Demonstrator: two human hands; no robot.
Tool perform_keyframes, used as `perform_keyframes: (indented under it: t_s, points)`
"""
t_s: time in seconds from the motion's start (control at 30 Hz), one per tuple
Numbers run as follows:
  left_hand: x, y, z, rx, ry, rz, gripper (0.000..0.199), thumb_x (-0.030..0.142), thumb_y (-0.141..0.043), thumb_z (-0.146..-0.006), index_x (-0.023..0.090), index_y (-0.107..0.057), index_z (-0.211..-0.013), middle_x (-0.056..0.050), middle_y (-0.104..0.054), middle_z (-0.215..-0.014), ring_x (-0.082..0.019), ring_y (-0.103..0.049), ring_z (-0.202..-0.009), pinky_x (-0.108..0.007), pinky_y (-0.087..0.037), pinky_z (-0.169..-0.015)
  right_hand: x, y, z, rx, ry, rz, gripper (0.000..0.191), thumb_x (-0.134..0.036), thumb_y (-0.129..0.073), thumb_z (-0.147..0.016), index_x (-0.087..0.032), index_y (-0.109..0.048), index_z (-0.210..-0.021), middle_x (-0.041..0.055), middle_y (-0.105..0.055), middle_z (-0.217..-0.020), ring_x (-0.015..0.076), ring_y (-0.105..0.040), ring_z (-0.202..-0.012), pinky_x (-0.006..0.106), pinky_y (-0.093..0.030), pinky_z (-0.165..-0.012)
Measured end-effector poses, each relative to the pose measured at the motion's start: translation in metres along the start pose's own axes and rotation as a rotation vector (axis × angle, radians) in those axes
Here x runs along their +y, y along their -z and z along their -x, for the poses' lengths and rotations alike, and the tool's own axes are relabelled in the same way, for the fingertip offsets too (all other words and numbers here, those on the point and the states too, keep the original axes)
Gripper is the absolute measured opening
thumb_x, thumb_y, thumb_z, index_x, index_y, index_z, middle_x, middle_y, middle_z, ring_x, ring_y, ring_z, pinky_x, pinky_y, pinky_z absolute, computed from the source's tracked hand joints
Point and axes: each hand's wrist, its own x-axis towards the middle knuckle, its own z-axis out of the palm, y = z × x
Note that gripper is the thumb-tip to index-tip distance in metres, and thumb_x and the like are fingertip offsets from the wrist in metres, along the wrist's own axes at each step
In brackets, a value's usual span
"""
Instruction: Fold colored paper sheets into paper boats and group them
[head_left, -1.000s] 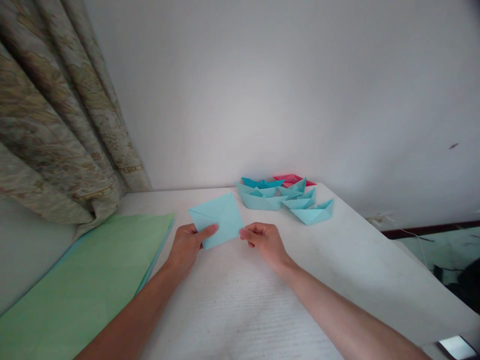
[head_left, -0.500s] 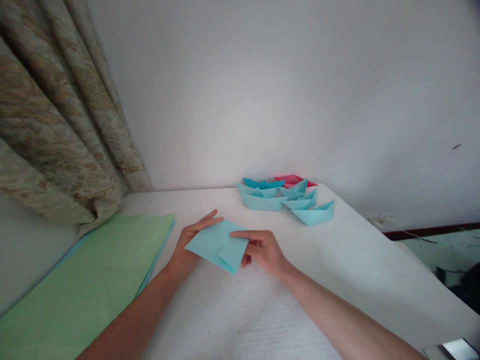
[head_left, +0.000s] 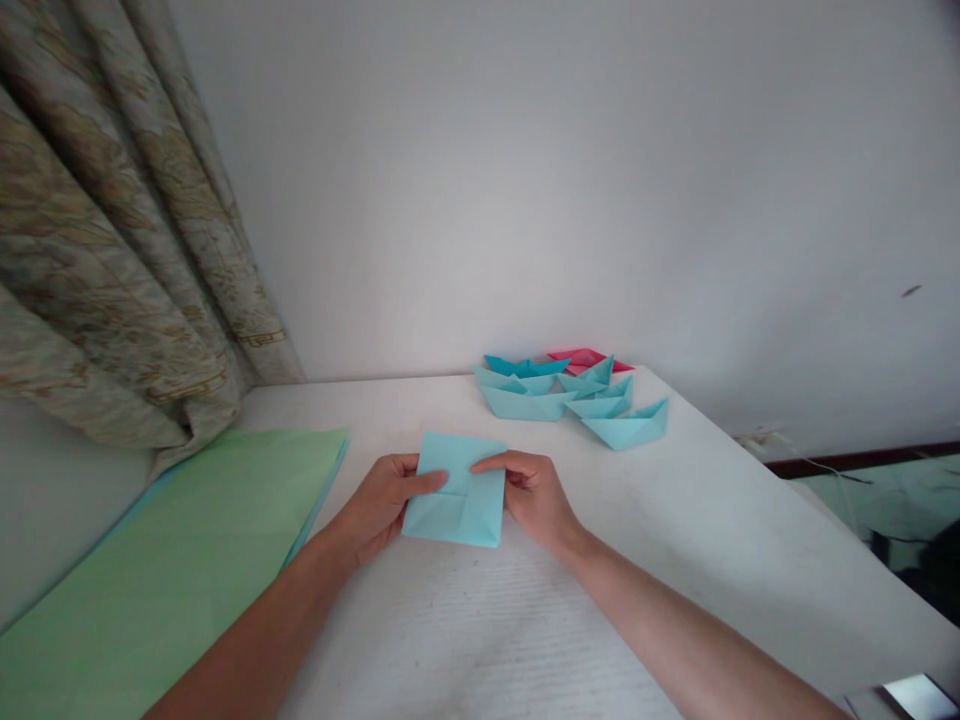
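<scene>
While both hands grasp it by its side edges, a folded sheet of pale blue origami paper sits centred in front of the person, low over a white table; whether it touches the surface cannot be told. Crease lines cross its lower half. The left hand pinches the left edge, thumb lying across the upper face. The right hand pinches the right edge, thumb reaching over the top edge. Beyond the hands, near the far table corner, lie a cluster of pale blue paper boats, one deeper blue paper boat and a red paper boat behind them. To the left lies a stack of green paper, below a patterned curtain.
</scene>
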Motion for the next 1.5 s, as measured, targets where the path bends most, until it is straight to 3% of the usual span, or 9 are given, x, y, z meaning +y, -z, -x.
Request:
perform_keyframes:
  t_s: [0.17,0.3,0.53,0.7,0.87,1.0,1.2,1.33,1.5]
  points:
    - [0.001,-0.001,0.000,0.054,-0.057,-0.053,0.036,0.028,-0.079,-0.063,0.010,-0.072,-0.094,-0.012,-0.074,-0.083,-0.020,-0.068,-0.065,-0.031,-0.054,-0.066,-0.010,0.001,0.003,-0.094,0.070,0.206,0.025,-0.009,-0.059,-0.067,-0.024,-0.073,-0.083,0.0036,-0.062,-0.091,0.0143,-0.058,-0.071,0.023,-0.044,-0.055]
    - [-0.002,0.001,-0.004,0.052,-0.101,-0.099,0.033,0.028,-0.078,-0.065,0.011,-0.073,-0.093,-0.009,-0.074,-0.079,-0.018,-0.066,-0.063,-0.029,-0.051,-0.063,-0.021,0.003,0.005,-0.171,0.095,0.206,0.027,-0.007,-0.066,-0.061,-0.023,-0.071,-0.082,0.0061,-0.050,-0.112,0.0184,-0.058,-0.086,0.023,-0.047,-0.056]
    - [-0.006,0.003,-0.005,0.021,-0.137,-0.210,0.034,0.031,-0.076,-0.066,0.012,-0.073,-0.093,-0.007,-0.073,-0.079,-0.016,-0.064,-0.062,-0.024,-0.047,-0.058,-0.021,0.003,0.004,-0.144,0.089,0.224,0.014,-0.026,-0.075,-0.067,-0.019,-0.069,-0.078,0.0086,-0.038,-0.126,0.0226,-0.054,-0.102,0.029,-0.052,-0.069]
    - [-0.004,-0.003,0.002,-0.131,-0.044,-0.152,0.047,0.037,-0.074,-0.069,0.018,-0.066,-0.111,-0.011,-0.071,-0.101,-0.025,-0.068,-0.085,-0.035,-0.052,-0.076,-0.013,0.004,0.000,-0.057,0.089,0.284,0.020,-0.036,-0.074,-0.069,-0.018,-0.069,-0.075,0.0090,-0.044,-0.120,0.0221,-0.053,-0.103,0.027,-0.051,-0.067]
    - [-0.004,-0.006,0.006,-0.141,0.029,-0.065,0.048,0.054,-0.061,-0.075,0.017,-0.066,-0.106,-0.014,-0.069,-0.106,-0.029,-0.068,-0.089,-0.039,-0.053,-0.075,-0.009,0.005,-0.004,-0.009,0.082,0.310,0.022,-0.037,-0.075,-0.067,-0.017,-0.067,-0.068,0.0067,-0.051,-0.105,0.0173,-0.057,-0.088,0.025,-0.048,-0.061]
    - [-0.003,-0.006,0.007,-0.191,-0.006,-0.161,0.054,0.042,-0.074,-0.068,0.019,-0.061,-0.114,-0.015,-0.064,-0.117,-0.031,-0.066,-0.098,-0.040,-0.053,-0.080,-0.008,0.005,-0.005,0.045,0.060,0.332,0.022,-0.035,-0.077,-0.065,-0.016,-0.066,-0.061,0.0055,-0.051,-0.099,0.0166,-0.057,-0.084,0.024,-0.046,-0.059]
    - [-0.006,-0.002,0.001,-0.026,-0.145,-0.210,0.079,0.031,-0.073,-0.072,0.021,-0.034,-0.140,-0.015,-0.065,-0.114,-0.029,-0.067,-0.094,-0.043,-0.055,-0.080,-0.005,0.008,-0.006,0.054,0.099,0.375,0.023,-0.040,-0.072,-0.071,-0.017,-0.068,-0.066,0.0052,-0.052,-0.095,0.0167,-0.056,-0.083,0.025,-0.045,-0.062]
    - [-0.007,-0.002,-0.003,0.005,-0.206,-0.199,0.062,0.035,-0.073,-0.071,0.020,-0.053,-0.128,-0.011,-0.064,-0.118,-0.029,-0.065,-0.100,-0.040,-0.056,-0.079,-0.003,0.010,-0.006,0.044,0.125,0.384,0.023,-0.041,-0.067,-0.077,-0.019,-0.070,-0.072,0.0053,-0.051,-0.094,0.0171,-0.055,-0.084,0.026,-0.044,-0.063]
    - [-0.009,-0.003,-0.004,0.026,-0.252,-0.222,0.032,0.041,-0.070,-0.072,0.015,-0.075,-0.091,-0.006,-0.073,-0.095,-0.025,-0.065,-0.094,-0.038,-0.053,-0.087,-0.004,0.010,-0.006,0.032,0.142,0.394,0.035,-0.045,-0.056,-0.083,-0.017,-0.067,-0.067,0.0075,-0.052,-0.096,0.0170,-0.055,-0.083,0.025,-0.043,-0.061]
